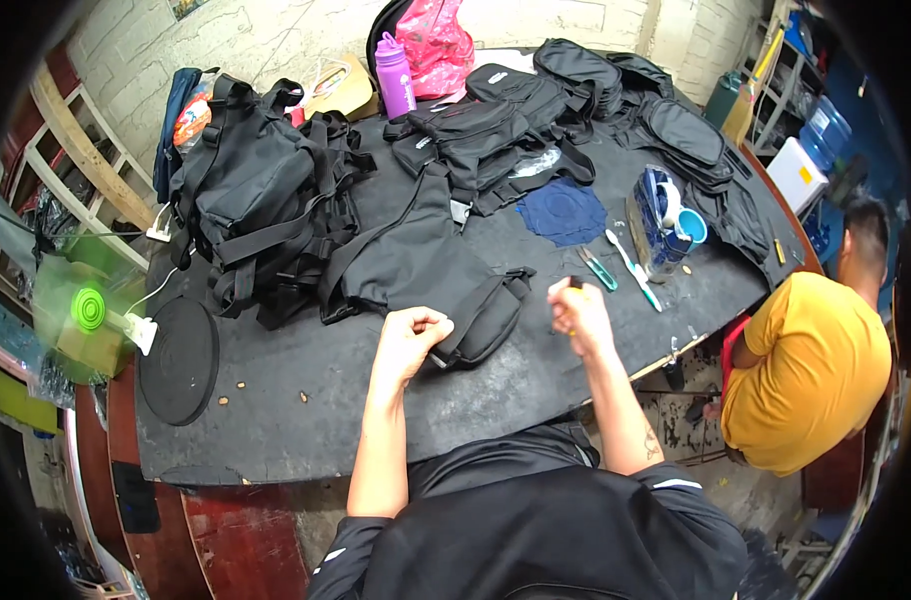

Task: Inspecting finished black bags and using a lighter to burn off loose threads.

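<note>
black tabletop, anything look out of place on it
Small tan bits lie scattered on the black tabletop, to the right of the round black disc; they look like stray debris, though too small to identify.

Pretty bright, dull sheen on the table, fisheye bends the edges, black corners, right hand kinda blurry.
</note>
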The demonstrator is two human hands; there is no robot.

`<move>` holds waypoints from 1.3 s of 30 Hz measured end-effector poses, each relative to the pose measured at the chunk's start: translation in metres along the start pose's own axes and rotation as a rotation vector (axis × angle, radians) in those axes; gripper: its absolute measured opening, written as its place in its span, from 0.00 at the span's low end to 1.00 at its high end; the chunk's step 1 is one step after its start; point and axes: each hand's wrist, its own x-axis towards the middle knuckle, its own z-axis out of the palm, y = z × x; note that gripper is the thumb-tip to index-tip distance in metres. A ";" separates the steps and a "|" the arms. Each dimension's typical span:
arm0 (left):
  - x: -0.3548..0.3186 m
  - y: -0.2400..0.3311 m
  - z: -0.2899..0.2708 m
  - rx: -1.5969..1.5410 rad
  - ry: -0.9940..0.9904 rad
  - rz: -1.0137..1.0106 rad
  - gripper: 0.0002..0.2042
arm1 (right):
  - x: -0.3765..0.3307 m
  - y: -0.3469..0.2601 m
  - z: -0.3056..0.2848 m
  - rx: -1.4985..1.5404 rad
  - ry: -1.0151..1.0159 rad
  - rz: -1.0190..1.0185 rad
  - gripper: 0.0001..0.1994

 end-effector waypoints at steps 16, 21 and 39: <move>0.042 -0.002 0.021 0.014 -0.009 0.035 0.05 | -0.034 0.021 0.072 -0.907 -0.088 -0.550 0.17; 0.054 0.011 0.021 -0.003 -0.076 0.036 0.11 | -0.050 0.024 0.077 -0.971 -0.147 -0.525 0.17; 0.052 0.018 0.019 0.018 -0.076 -0.110 0.30 | -0.016 0.022 0.056 -0.877 0.121 -0.568 0.14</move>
